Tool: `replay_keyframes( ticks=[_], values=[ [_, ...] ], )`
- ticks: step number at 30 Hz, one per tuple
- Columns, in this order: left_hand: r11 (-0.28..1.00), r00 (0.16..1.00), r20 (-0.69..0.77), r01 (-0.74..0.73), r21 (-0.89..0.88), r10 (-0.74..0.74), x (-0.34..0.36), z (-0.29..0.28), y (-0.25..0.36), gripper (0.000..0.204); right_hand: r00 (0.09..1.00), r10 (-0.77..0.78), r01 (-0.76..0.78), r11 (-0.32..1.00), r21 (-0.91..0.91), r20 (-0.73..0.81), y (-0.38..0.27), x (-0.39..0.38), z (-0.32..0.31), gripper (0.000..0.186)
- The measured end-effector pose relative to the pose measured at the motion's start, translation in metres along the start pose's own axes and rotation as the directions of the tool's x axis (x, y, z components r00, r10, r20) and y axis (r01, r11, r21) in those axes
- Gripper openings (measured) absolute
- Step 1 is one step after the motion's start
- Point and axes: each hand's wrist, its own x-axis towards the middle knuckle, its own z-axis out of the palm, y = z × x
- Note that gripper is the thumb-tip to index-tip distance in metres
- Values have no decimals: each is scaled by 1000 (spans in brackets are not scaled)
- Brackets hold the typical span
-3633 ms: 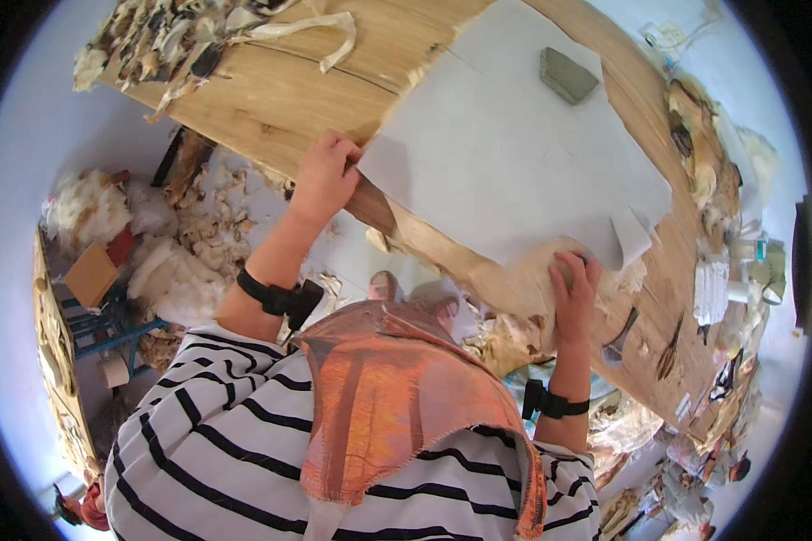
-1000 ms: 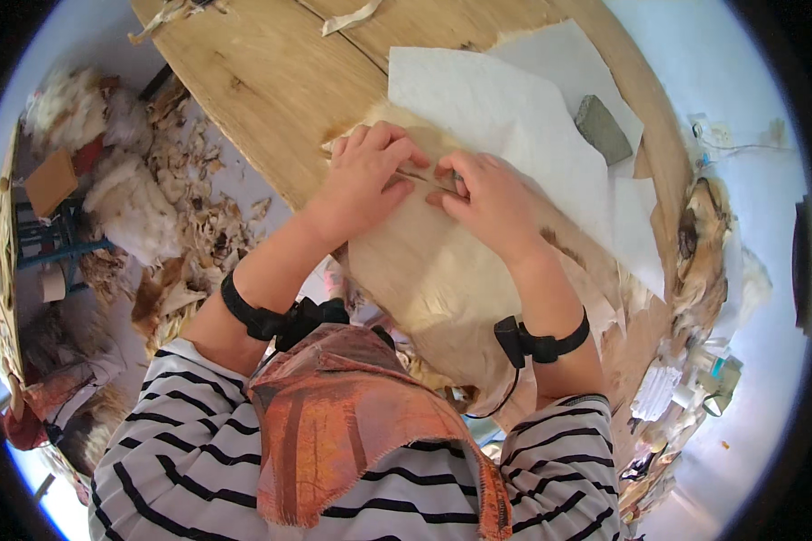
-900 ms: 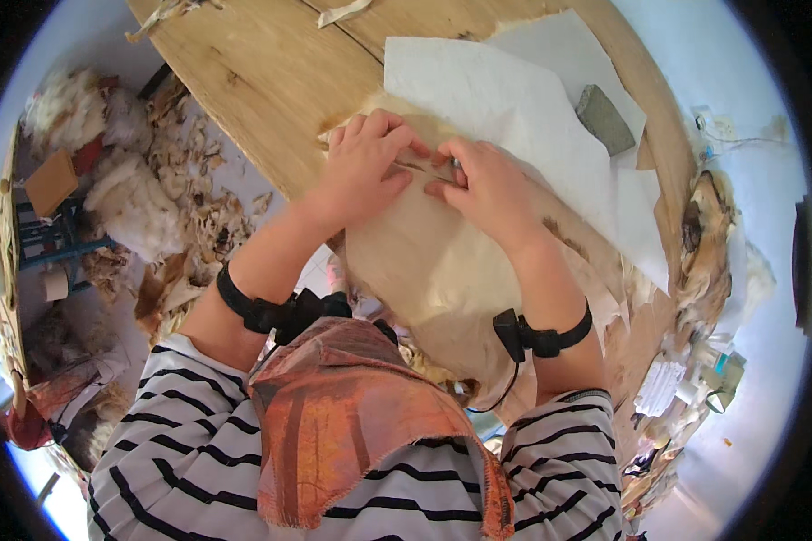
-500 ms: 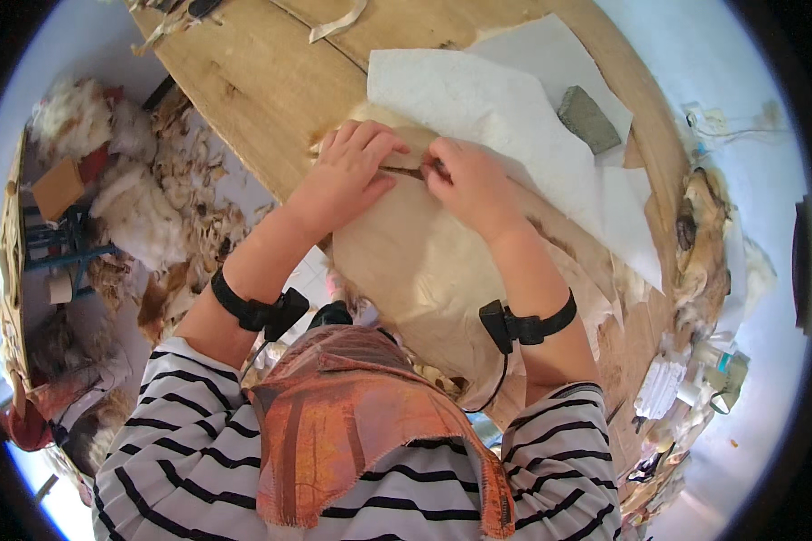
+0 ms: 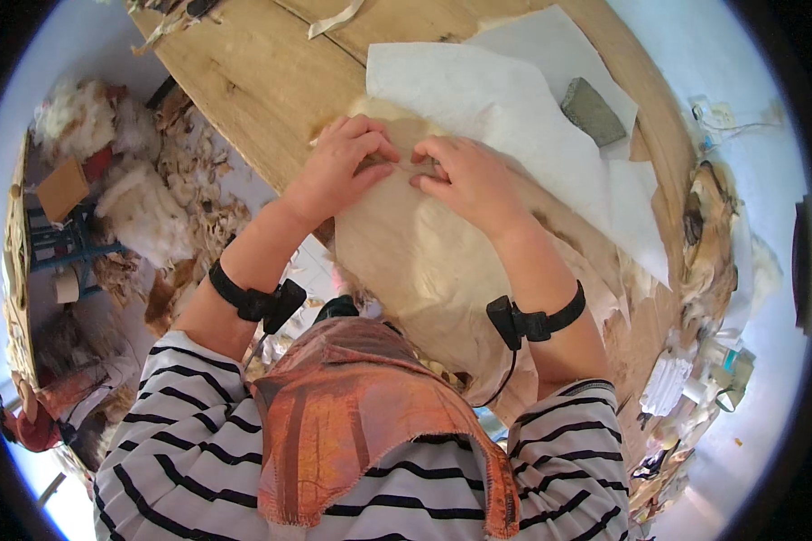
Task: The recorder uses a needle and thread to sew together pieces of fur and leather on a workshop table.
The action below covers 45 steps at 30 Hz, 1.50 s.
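Note:
A cream-coloured fur hide (image 5: 406, 243) lies spread over the near part of the table and hangs toward my body. At its far part my left hand (image 5: 347, 162) is bent over the hide, fingers curled and thumb pressed in, gripping it. Just to the right, my right hand (image 5: 469, 176) has its fingers and thumb closed on the same hide. A narrow strip of hide shows between the two hands. The tips of my fingers are partly hidden, so any small thing within them cannot be made out.
White sheets (image 5: 478, 90) cover the table's right side, with a grey stone-like block (image 5: 593, 113) on them. The wooden table (image 5: 244, 81) stretches away at the far left. Fluffy fur heaps (image 5: 144, 212) and scraps lie on the floor at left. More fur (image 5: 702, 225) borders the right edge.
The dark slit that showed between my hands is no longer visible. My right hand has shifted slightly, its thumb now lower and nearer the left hand. The left hand has barely moved.

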Motion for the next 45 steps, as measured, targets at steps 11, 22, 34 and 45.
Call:
replay_keyframes(
  ticks=[11,22,34,45],
  values=[
    [982,989,48,146,-123,-141,5,-7,4,12,968,-200,200,980,-13,-149,14,18,16,11],
    [989,995,-26,90,-114,-94,-1,-3,0,11,966,-259,260,952,-165,23,6,32,6,13],
    [999,993,-114,-1,-48,-4,2,6,-2,11,951,-293,303,948,-101,103,-3,43,11,40],
    [998,987,-161,-10,-70,-2,3,16,-20,13,825,-556,436,739,-513,-100,-19,22,29,18]
  ],
)
